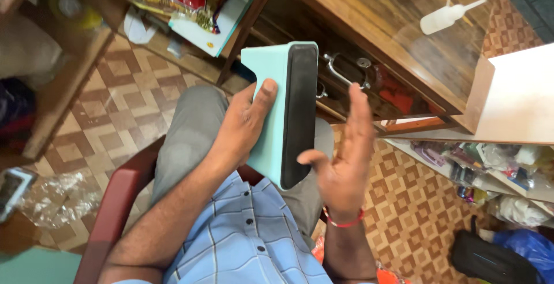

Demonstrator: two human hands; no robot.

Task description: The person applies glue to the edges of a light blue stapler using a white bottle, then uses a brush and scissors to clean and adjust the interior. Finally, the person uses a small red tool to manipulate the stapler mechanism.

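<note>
While the person is seated in a dark red chair [118,200], a mint-green block [271,105] with rounded corners is held upright above the lap. One long narrow face of the block is covered by a black panel [299,114], rounded at both ends and turned toward the camera. The green sides look smooth and plain.

The left hand [242,125] is wrapped around the green side, thumb laid up along the front edge beside the panel; the block is gripped by this hand. The right hand [346,157] is spread flat, fingers straight and pointing up, thumb bent inward. Its thumb tip is seen at or just beside the lower end of the black panel; actual contact cannot be confirmed. Nothing is enclosed by this hand. A red band [345,221] is worn at its wrist.

A wooden table [398,18] with a metal drawer handle [340,67] lies just beyond the block's top. Open patterned floor [138,96] is noted to the left of the knee. Cluttered shelves [490,168] stand close on the right.
</note>
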